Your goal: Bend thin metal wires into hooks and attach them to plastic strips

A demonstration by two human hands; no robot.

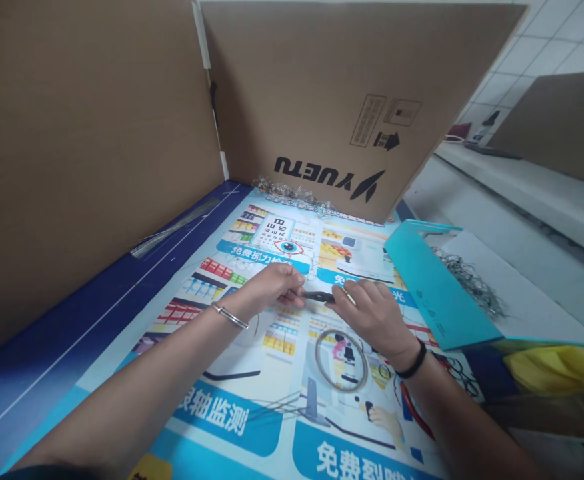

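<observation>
My right hand (372, 313) is closed around a dark, slim-nosed tool (317, 296) that looks like pliers; its grip is hidden in the palm. The tool's tip points left and meets the fingers of my left hand (279, 283). Those fingers are pinched together, and whatever sits between them is too small to make out. Below the hands, a ring-shaped roll of tape (318, 360) lies flat on the printed sheet (285, 453). Several thin wires (275, 405) lie loose to the left of the ring.
Tall cardboard panels (292, 80) wall the back and left. A bundle of straight wires (175, 230) lies along the left. Small twisted wire pieces (297, 193) are heaped at the back. An open turquoise box (429, 293) at right holds more wire pieces, with yellow material (557, 367) nearby.
</observation>
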